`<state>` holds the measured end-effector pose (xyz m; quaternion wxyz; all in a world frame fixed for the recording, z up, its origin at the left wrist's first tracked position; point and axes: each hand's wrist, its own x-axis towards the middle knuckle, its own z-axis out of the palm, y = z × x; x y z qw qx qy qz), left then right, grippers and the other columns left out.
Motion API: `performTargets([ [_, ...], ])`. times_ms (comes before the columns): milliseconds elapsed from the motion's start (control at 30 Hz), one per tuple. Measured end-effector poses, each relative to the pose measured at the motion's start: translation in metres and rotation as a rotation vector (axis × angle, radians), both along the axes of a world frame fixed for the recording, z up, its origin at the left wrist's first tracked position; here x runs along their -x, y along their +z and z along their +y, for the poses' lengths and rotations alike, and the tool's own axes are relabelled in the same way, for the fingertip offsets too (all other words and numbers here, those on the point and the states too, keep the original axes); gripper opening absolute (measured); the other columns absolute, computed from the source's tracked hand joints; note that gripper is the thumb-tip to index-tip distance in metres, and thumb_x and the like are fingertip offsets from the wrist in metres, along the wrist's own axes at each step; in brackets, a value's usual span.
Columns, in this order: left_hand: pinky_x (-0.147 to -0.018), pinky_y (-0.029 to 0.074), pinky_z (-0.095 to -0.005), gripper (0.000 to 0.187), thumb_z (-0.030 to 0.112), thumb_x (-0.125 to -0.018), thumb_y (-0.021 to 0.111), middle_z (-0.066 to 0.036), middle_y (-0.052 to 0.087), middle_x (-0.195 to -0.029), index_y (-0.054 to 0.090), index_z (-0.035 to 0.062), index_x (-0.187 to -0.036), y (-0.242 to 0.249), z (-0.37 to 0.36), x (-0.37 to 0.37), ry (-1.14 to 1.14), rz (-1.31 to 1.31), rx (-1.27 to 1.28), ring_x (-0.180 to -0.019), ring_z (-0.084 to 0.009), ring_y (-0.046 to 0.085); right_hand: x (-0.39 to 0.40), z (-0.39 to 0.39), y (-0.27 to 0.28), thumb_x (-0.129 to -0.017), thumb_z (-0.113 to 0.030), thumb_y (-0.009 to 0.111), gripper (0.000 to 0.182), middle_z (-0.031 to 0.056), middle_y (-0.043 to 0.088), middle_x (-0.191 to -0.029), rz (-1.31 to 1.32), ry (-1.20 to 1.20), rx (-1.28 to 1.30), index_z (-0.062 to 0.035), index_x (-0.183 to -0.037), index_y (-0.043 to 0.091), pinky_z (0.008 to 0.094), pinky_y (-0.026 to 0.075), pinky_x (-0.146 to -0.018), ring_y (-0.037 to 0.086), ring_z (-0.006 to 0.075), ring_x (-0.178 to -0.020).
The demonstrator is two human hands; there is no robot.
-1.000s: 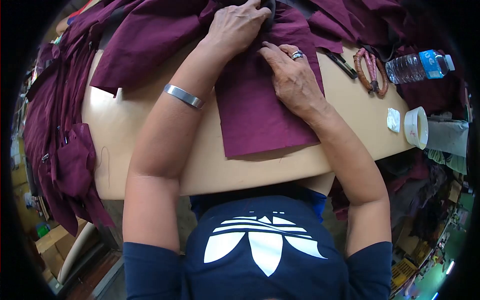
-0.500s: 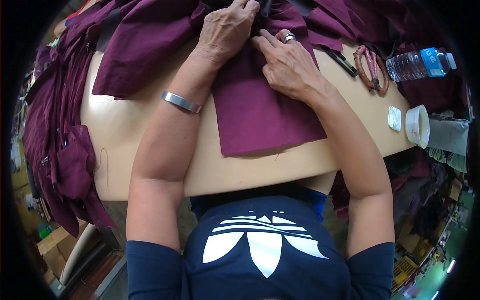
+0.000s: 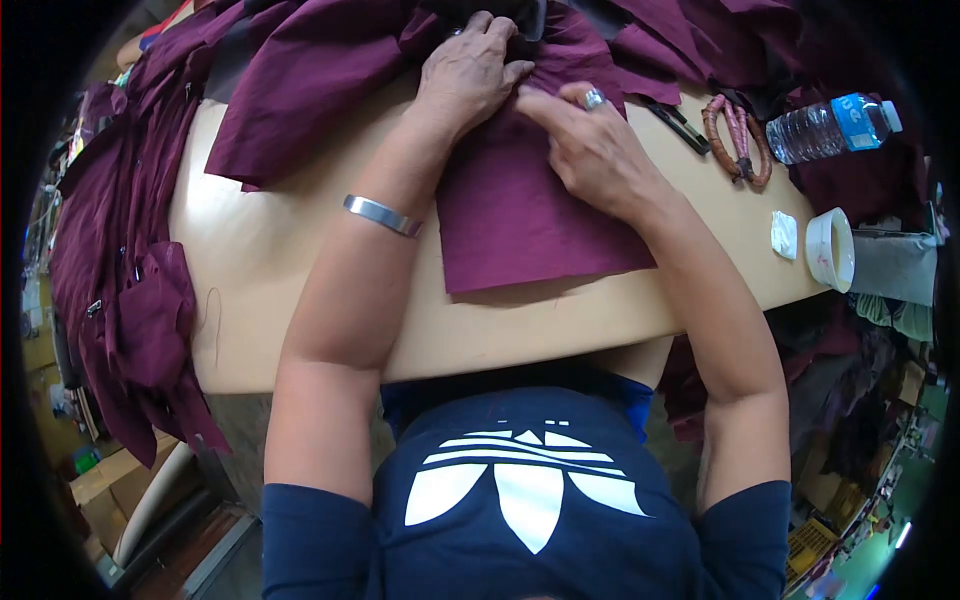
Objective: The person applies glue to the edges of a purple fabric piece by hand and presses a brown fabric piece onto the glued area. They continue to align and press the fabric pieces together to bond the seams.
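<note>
A maroon garment [image 3: 530, 225] lies on the pale table, its straight hem toward me and a dark lining showing at the top. My left hand [image 3: 475, 75] is closed on the gathered cloth at the upper edge, thumb pointing right. Just to its right is my right hand [image 3: 595, 145], with fingers curled and the index finger and thumb together in a pinch above the cloth. Whatever is in that pinch is too small or hidden to make out.
More maroon cloth [image 3: 310, 90] covers the far side and hangs off the left edge. At right are a dark slim tool [image 3: 680, 128], wrapped-handle scissors [image 3: 740, 140], a water bottle [image 3: 825, 130], a white packet [image 3: 784, 235] and a white bowl [image 3: 830, 250]. A loose thread lies at left.
My right hand has drawn its fingers from spread on the cloth into a curled pinch, lifting slightly. My left hand has shifted a little toward me. The view has tilted slightly.
</note>
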<state>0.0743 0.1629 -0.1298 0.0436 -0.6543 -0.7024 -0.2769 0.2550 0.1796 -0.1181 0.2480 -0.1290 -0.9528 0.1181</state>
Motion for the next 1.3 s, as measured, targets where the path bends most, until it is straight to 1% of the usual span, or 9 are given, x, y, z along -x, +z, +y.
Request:
performTargets([
  [200,-0.081,0.045,-0.0406,0.029,0.021,-0.081,0.062,-0.016,0.054,-0.098,0.051,0.0039,-0.102,-0.003,-0.002,0.002,-0.045,-0.012,-0.145,-0.092,-0.0338,0.056,-0.06,-0.054,0.005,-0.068,0.003,0.055,0.038,0.0136,0.061,-0.104,0.009,0.147,-0.048,-0.0049,-0.106,0.055,0.0427,0.045,-0.088,0.057,0.0298,-0.097],
  [333,-0.08,0.046,-0.0401,0.035,0.024,-0.079,0.066,-0.016,0.053,-0.101,0.05,0.0051,-0.104,0.0,-0.003,0.002,-0.065,-0.047,-0.1,-0.093,-0.0339,0.056,-0.073,-0.078,0.018,-0.068,0.003,0.056,0.037,0.0136,0.061,-0.102,-0.025,0.16,0.084,-0.0043,-0.105,0.057,0.0433,0.045,-0.09,0.057,0.0278,-0.098],
  [467,-0.079,0.046,-0.0405,0.034,0.023,-0.079,0.066,-0.015,0.053,-0.101,0.051,0.0055,-0.103,-0.003,-0.001,0.004,-0.082,-0.073,-0.122,-0.092,-0.0339,0.056,-0.06,-0.077,0.008,-0.071,-0.005,0.062,0.039,0.0121,0.061,-0.095,0.088,0.152,-0.135,-0.0042,-0.109,0.057,0.0385,0.05,-0.082,0.059,0.0243,-0.092],
  [567,-0.078,0.046,-0.0404,0.033,0.022,-0.079,0.066,-0.015,0.053,-0.1,0.051,0.0058,-0.102,-0.003,-0.002,0.005,-0.09,-0.071,-0.125,-0.092,-0.0336,0.056,-0.052,-0.076,0.004,-0.07,0.004,0.063,0.043,0.0128,0.063,-0.095,0.099,0.174,-0.138,-0.0018,-0.111,0.056,0.039,0.052,-0.076,0.062,0.0273,-0.084],
  [667,-0.079,0.046,-0.0403,0.031,0.022,-0.079,0.066,-0.015,0.053,-0.099,0.051,0.0062,-0.102,-0.001,-0.002,0.007,-0.106,-0.09,-0.116,-0.092,-0.0334,0.056,-0.048,-0.076,0.003,-0.072,-0.007,0.062,0.037,0.0108,0.062,-0.083,0.178,0.158,-0.083,-0.004,-0.108,0.06,0.0321,0.052,-0.069,0.061,0.0217,-0.074],
  [900,-0.08,0.045,-0.0404,0.029,0.02,-0.078,0.066,-0.015,0.053,-0.099,0.051,0.0062,-0.099,0.005,-0.005,0.008,-0.149,-0.121,-0.049,-0.093,-0.0335,0.056,-0.049,-0.084,-0.004,-0.069,-0.006,0.061,0.034,0.0121,0.063,-0.083,0.258,0.135,0.004,-0.004,-0.102,0.064,0.0341,0.052,-0.069,0.062,0.0227,-0.073],
  [1033,-0.093,0.044,-0.0405,0.062,0.048,-0.075,0.066,-0.01,0.051,-0.122,0.05,0.0094,-0.122,0.001,-0.008,0.012,-0.117,-0.078,0.082,-0.11,-0.0316,0.052,-0.049,-0.086,-0.003,-0.069,-0.006,0.06,0.033,0.0115,0.063,-0.082,0.237,0.104,-0.015,-0.005,-0.102,0.065,0.0347,0.052,-0.069,0.063,0.0227,-0.073],
  [1133,-0.082,0.045,-0.041,0.027,0.017,-0.078,0.064,-0.015,0.053,-0.101,0.052,0.006,-0.1,0.006,-0.004,0.006,-0.133,-0.114,-0.052,-0.096,-0.0336,0.054,-0.048,-0.087,-0.003,-0.069,-0.007,0.06,0.034,0.0112,0.064,-0.083,0.228,0.11,-0.041,-0.0054,-0.103,0.064,0.0344,0.052,-0.07,0.062,0.0222,-0.074],
  [1300,-0.082,0.045,-0.0414,0.024,0.014,-0.08,0.062,-0.015,0.054,-0.101,0.054,0.0063,-0.101,0.003,-0.001,0.001,-0.075,-0.092,-0.08,-0.096,-0.0336,0.055,-0.041,-0.089,-0.003,-0.071,-0.008,0.059,0.034,0.0126,0.064,-0.087,0.213,0.116,-0.042,-0.0053,-0.105,0.064,0.0337,0.052,-0.072,0.062,0.0226,-0.077],
])
